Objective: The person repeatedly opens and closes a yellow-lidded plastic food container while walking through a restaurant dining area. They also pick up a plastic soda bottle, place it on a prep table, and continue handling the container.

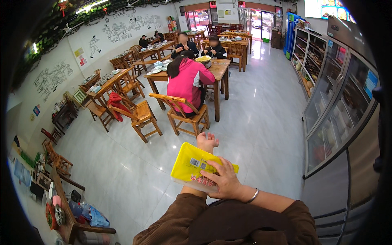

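The flat, rectangular, yellow-and-clear plastic package lies over the left forearm, clasped by the right hand with fingers spread, where even pressure probably steadies it best, since the left hand, loosely uncurled beyond it, grips nothing.

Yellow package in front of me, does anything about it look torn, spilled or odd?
No tear or spill shows on the visible side. The yellow package just sits askew, slanting across the left forearm, with the right hand spread on top.

Wooden chairs and tables stand on the glossy pale floor.
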Tool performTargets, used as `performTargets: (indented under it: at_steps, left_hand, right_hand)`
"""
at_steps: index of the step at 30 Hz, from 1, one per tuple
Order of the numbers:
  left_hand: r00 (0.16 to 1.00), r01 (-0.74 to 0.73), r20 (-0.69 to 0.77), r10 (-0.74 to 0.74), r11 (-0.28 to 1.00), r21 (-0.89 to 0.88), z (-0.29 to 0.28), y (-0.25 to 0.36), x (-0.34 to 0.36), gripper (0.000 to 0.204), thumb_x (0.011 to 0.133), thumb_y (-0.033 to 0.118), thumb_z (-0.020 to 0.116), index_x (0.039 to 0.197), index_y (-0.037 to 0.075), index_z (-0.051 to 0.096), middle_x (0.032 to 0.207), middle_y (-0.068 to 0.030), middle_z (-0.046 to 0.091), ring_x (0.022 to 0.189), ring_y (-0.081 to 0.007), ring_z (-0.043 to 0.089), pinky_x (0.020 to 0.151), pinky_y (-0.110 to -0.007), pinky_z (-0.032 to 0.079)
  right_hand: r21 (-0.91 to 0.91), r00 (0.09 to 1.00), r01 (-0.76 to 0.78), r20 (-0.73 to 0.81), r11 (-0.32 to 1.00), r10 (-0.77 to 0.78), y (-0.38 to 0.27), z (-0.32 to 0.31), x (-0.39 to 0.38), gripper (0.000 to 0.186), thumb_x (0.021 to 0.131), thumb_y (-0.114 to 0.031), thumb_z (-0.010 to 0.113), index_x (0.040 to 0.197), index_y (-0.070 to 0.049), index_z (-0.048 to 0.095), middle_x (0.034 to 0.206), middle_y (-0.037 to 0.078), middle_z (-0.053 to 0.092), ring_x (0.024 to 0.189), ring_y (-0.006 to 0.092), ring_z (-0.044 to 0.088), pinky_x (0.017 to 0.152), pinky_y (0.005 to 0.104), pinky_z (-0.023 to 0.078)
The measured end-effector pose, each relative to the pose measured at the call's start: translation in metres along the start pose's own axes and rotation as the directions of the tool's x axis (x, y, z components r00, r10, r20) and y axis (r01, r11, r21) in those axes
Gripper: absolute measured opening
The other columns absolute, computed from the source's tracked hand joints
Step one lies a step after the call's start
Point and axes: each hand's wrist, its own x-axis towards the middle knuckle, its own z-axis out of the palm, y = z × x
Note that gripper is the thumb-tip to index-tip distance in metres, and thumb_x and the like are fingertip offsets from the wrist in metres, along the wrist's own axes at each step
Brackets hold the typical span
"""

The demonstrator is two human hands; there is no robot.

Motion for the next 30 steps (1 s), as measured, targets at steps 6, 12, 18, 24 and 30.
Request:
performTargets:
  at_steps: [6, 12, 18, 24, 30]
  left_hand:
    - [0.988, -0.145, -0.024, 0.15, 0.981, 0.129, -0.039, 0.033, 0.002, 0.065, 0.074, -0.018, 0.06, 0.128, 0.007, 0.035, 0.116, -0.0056, 0.047, 0.104, -0.0167, 0.052, 0.088, -0.048, 0.044]
    - [0.962, -0.262, -0.056, 0.268, 0.961, 0.093, -0.094, 0.083, -0.004, 0.071, 0.07, -0.019, 0.061, 0.129, 0.006, 0.031, 0.116, -0.0075, 0.045, 0.102, -0.0164, 0.051, 0.084, -0.048, 0.046]
    - [0.927, -0.305, -0.267, 0.263, 0.943, -0.131, -0.156, 0.117, 0.005, 0.045, 0.084, 0.0, 0.056, 0.122, 0.015, 0.037, 0.112, -0.0003, 0.048, 0.101, -0.0154, 0.051, 0.085, -0.05, 0.04]
    - [0.885, -0.242, -0.465, -0.025, 0.828, -0.505, -0.2, 0.153, 0.021, 0.023, 0.094, 0.023, 0.045, 0.117, 0.022, 0.041, 0.11, 0.0058, 0.052, 0.102, -0.0142, 0.05, 0.091, -0.049, 0.032]
    - [0.808, -0.454, -0.437, 0.394, 0.89, -0.039, -0.244, 0.182, 0.044, 0.021, 0.093, 0.025, 0.046, 0.113, 0.02, 0.042, 0.108, 0.0036, 0.054, 0.101, -0.0149, 0.052, 0.091, -0.049, 0.033]
  right_hand:
    - [0.076, 0.998, 0.065, -0.014, 0.995, -0.064, -0.005, 0.031, 0.025, 0.069, 0.063, -0.034, 0.077, 0.128, -0.023, 0.057, 0.136, 0.013, 0.04, 0.125, 0.0457, 0.034, 0.102, 0.0601, 0.03]
    - [0.175, 0.988, 0.149, 0.01, 0.973, -0.153, -0.02, 0.064, 0.058, 0.069, 0.065, -0.035, 0.077, 0.13, -0.022, 0.057, 0.137, 0.014, 0.04, 0.124, 0.0459, 0.035, 0.103, 0.0585, 0.029]
    - [0.308, 0.96, 0.235, 0.077, 0.922, -0.27, -0.03, 0.097, 0.081, 0.073, 0.064, -0.035, 0.077, 0.133, -0.023, 0.055, 0.139, 0.014, 0.038, 0.127, 0.0466, 0.031, 0.106, 0.0588, 0.027]
    - [0.423, 0.931, 0.29, 0.083, 0.858, -0.355, -0.023, 0.13, 0.105, 0.073, 0.065, -0.036, 0.077, 0.133, -0.022, 0.054, 0.139, 0.015, 0.037, 0.127, 0.0473, 0.03, 0.104, 0.0595, 0.028]
    - [0.479, 0.902, 0.349, 0.059, 0.805, -0.427, -0.012, 0.161, 0.153, 0.072, 0.065, -0.035, 0.075, 0.133, -0.022, 0.054, 0.139, 0.015, 0.038, 0.125, 0.0484, 0.031, 0.105, 0.0589, 0.028]
